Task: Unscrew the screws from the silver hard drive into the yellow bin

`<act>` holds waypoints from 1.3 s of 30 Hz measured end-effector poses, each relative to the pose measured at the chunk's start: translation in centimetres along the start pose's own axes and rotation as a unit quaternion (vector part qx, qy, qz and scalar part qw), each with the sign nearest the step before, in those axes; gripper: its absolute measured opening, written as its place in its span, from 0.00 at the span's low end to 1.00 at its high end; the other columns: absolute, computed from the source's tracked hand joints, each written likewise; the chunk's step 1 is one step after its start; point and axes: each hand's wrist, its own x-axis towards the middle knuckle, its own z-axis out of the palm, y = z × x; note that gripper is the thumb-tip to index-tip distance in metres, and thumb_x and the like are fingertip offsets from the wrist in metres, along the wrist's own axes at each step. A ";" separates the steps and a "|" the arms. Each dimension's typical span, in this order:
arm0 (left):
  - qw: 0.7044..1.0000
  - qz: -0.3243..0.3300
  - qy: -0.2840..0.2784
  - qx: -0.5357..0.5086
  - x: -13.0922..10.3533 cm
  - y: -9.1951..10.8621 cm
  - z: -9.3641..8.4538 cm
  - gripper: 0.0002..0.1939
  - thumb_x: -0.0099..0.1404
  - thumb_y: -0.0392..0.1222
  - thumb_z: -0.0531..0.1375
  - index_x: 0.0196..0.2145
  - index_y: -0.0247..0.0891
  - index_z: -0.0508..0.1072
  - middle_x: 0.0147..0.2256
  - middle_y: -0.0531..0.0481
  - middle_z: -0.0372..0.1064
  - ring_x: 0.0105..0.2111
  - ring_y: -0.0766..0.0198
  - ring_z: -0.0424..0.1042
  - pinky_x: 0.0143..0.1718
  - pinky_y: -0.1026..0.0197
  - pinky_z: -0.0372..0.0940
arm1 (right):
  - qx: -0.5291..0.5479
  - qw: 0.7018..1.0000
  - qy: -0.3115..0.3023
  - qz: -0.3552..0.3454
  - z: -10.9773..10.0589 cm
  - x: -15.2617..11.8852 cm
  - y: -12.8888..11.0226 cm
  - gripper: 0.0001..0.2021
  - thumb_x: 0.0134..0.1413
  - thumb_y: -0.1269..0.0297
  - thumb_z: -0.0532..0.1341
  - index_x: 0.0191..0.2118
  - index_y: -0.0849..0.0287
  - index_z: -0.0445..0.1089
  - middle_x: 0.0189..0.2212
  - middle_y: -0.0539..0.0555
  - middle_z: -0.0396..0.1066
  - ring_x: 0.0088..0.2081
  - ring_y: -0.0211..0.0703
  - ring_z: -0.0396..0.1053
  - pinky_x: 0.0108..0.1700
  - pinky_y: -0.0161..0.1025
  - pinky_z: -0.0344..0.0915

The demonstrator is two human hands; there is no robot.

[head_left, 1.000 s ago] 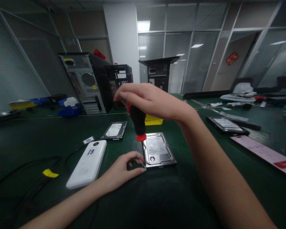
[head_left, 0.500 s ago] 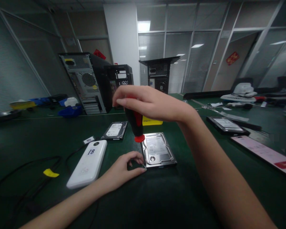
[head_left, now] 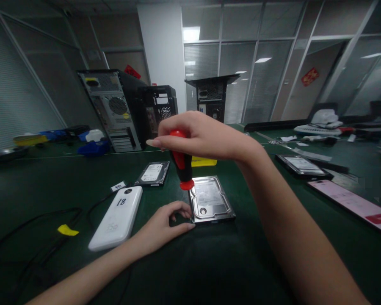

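Note:
A silver hard drive lies flat on the green table. At its near left corner, my left hand grips the edge, with the curled fingers along the left side and the thumb by the front. Over the drive's left edge stands a red and black screwdriver, nearly upright. My right hand is closed round the top of its handle, thumb pointing left. The screwdriver's shaft is mostly lost against the drive's dark side, and I cannot make out its tip.
A white power bank marked 18 and a second hard drive lie to the left. Another drive and a pink-screened phone are on the right. Behind stand computer cases and a blue bin.
My right hand has turned and shifted slightly on the screwdriver handle, baring its red top. The handle leans a little less. My left hand and the hard drive have stayed put.

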 end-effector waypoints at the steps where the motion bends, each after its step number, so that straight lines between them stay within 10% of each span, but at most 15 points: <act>1: 1.000 0.000 -0.001 0.000 0.0 0.0 0.0 0.12 0.61 0.44 0.62 0.41 0.39 0.72 0.41 0.51 0.71 0.42 0.59 0.69 0.40 0.61 0.60 | -0.001 1.000 0.000 0.000 0.0 0.0 0.0 0.16 0.62 0.59 0.54 0.29 0.66 0.67 0.24 0.47 0.61 0.27 0.29 0.58 0.29 0.30 0.53; 16: 1.000 -0.008 0.001 0.009 0.1 0.2 0.0 0.12 0.61 0.45 0.61 0.42 0.39 0.72 0.41 0.50 0.71 0.42 0.58 0.69 0.40 0.61 0.60 | 0.037 0.999 -0.010 -0.001 0.0 -0.1 0.0 0.09 0.62 0.69 0.51 0.39 0.67 0.66 0.34 0.52 0.67 0.33 0.33 0.61 0.34 0.32 0.56; 39: 1.000 -0.005 0.001 0.019 0.0 0.2 0.0 0.13 0.61 0.46 0.61 0.42 0.39 0.72 0.41 0.50 0.71 0.42 0.57 0.69 0.41 0.60 0.61 | -0.004 1.000 -0.021 0.017 -0.4 -0.2 0.2 0.13 0.62 0.59 0.54 0.37 0.65 0.66 0.32 0.51 0.65 0.32 0.33 0.60 0.32 0.32 0.56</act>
